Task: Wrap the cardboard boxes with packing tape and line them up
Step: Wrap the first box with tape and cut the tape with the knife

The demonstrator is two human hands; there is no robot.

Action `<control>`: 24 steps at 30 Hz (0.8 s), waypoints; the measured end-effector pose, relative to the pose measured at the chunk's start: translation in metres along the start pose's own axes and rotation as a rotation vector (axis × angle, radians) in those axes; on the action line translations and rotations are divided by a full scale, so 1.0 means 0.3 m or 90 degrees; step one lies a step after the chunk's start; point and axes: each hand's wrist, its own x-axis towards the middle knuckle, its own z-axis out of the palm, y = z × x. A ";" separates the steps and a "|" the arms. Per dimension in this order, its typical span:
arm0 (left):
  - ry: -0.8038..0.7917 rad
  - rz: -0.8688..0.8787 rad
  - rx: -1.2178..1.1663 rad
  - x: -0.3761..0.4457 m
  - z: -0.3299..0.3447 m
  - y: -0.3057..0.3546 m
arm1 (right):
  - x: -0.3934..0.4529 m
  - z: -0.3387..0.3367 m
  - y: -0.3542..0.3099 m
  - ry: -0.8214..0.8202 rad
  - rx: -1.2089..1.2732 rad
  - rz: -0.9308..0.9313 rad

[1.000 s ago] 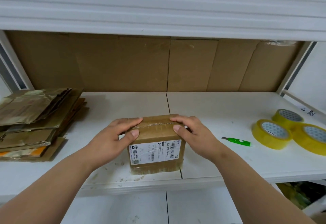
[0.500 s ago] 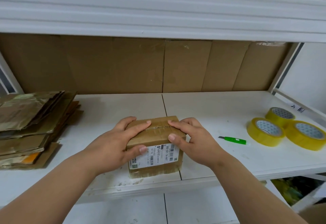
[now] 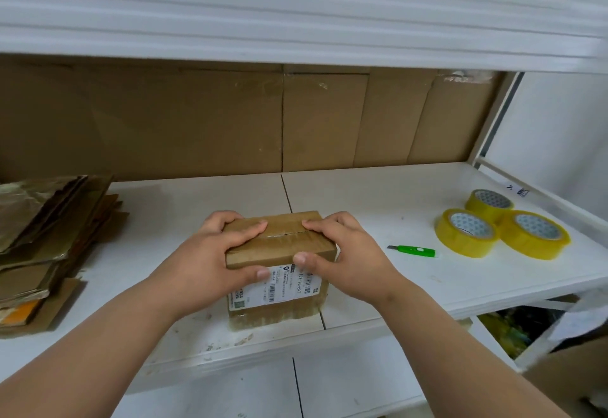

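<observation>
A small cardboard box (image 3: 283, 246) with a white shipping label on its near face stands near the front edge of the white shelf (image 3: 378, 207). Old tape runs along its top seam. My left hand (image 3: 204, 253) grips its left side, fingers curled over the top and thumb on the front face. My right hand (image 3: 345, 253) grips its right side the same way, thumb on the top front edge. Three rolls of yellow packing tape (image 3: 467, 232) lie at the right of the shelf.
A green utility knife (image 3: 414, 250) lies between the box and the tape rolls. A pile of flattened cardboard (image 3: 42, 240) fills the shelf's left end. Brown cardboard sheets line the back wall (image 3: 197, 121). Another white shelf (image 3: 296, 13) hangs overhead.
Both hands have closed further round the box, fingers reaching over its top toward the seam and thumbs sliding onto the front face. The box has turned slightly.
</observation>
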 end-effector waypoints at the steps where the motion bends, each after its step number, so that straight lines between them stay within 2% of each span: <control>1: 0.008 0.002 -0.004 0.016 0.007 0.014 | 0.001 -0.017 0.003 0.014 -0.017 -0.004; 5: 0.020 0.014 -0.023 0.104 0.063 0.091 | 0.006 -0.110 0.045 0.062 -0.069 0.008; 11: -0.032 0.044 -0.023 0.213 0.188 0.174 | -0.028 -0.198 0.189 0.044 -0.099 0.065; 20: -0.067 -0.009 0.037 0.271 0.178 0.202 | 0.034 -0.238 0.274 -0.047 -0.132 0.040; 22: -0.068 -0.023 0.036 0.264 0.170 0.207 | 0.035 -0.245 0.304 -0.053 -0.097 0.011; 24: -0.074 -0.024 0.060 0.249 0.165 0.210 | 0.038 -0.268 0.350 0.026 0.011 0.014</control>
